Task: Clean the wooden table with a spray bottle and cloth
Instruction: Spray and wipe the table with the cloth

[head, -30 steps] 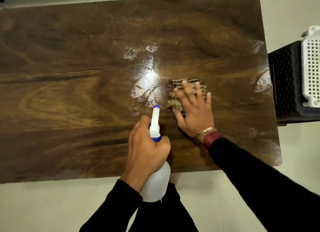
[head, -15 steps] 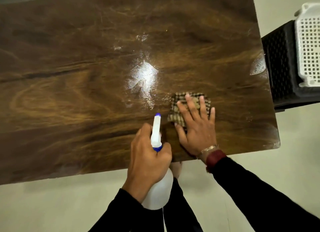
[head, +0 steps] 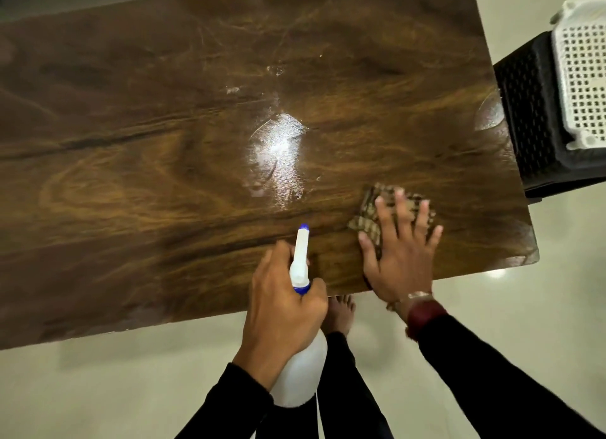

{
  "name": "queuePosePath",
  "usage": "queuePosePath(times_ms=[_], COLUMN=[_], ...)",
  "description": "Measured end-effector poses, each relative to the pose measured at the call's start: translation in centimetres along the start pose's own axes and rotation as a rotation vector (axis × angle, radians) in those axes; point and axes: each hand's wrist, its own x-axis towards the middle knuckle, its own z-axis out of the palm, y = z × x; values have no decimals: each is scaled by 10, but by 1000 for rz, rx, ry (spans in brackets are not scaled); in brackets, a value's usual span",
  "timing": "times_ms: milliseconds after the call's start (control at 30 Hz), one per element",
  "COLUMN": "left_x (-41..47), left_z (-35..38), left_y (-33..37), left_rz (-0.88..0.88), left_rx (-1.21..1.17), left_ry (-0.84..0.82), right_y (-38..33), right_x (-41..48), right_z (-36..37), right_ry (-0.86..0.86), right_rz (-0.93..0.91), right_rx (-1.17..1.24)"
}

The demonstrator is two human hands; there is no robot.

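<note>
Palm down, our right hand [head: 401, 261] lies flat on the cloth [head: 367, 214] with its fingers [head: 398, 206] straight and spread. It presses the cloth onto the table [head: 131, 150] near the front right corner and grips nothing, only pushing. The cloth is a brown checked rag, a little bunched. We see it beyond the fingertips and beside the thumb, while the rest is hidden under our palm. A thin bangle [head: 418, 295] sits at that wrist, next to a dark red cuff [head: 426, 312] and a black sleeve. Our left hand [head: 282, 304] is curled tightly round the neck of the bottle [head: 301, 383], holding it over the front edge of the table, just left of the right hand and not touching it. The white spray head with its blue tip points out over the wood, and the pale body hangs below our fist, above the floor [head: 98, 389]. We cannot tell whether a finger rests on the trigger. A wet patch [head: 278, 150] shines on the dark, grained wood beyond the nozzle, left of the cloth and apart from it. A smaller smear [head: 490, 114] glints at the table's right edge. Just beside that edge stands a black crate [head: 531, 111] with a white basket [head: 580, 88] on top. Our bare foot [head: 341, 314] shows on the floor at the table's front edge, between our two arms.
</note>
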Motion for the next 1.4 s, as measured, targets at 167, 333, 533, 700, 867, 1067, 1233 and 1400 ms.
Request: queuePosePath(times_ms=[167,333,533,700,867,1067,1233,1400], left_x=[-13,-12,-16,-8,9,27,37,65], left_z=[-12,-24,-31,-42,-55,-65,-75,-98], left_y=[-11,-15,-26,-36,-36,-35,-30,-25], left_rz=[17,4,-11,-16,34,11,77,116], left_rx=[-1,-38,-24,-53,-28,21,-54,-42], left_ry=[31,67,33,115,111,79,93,93], right_y=[-91,-99,-74,-154,-135,-136,-207,-165], right_x=[25,-38,15,24,-29,49,38,3], right_z=[18,45,10,40,45,19,63,47], right_ry=[16,-44,19,33,-64,33,56,-29], right_rz=[-49,-404,-93,-202,-425,-27,-246,-383], right_rx=[23,-50,-1,-36,-75,-2,-135,-99])
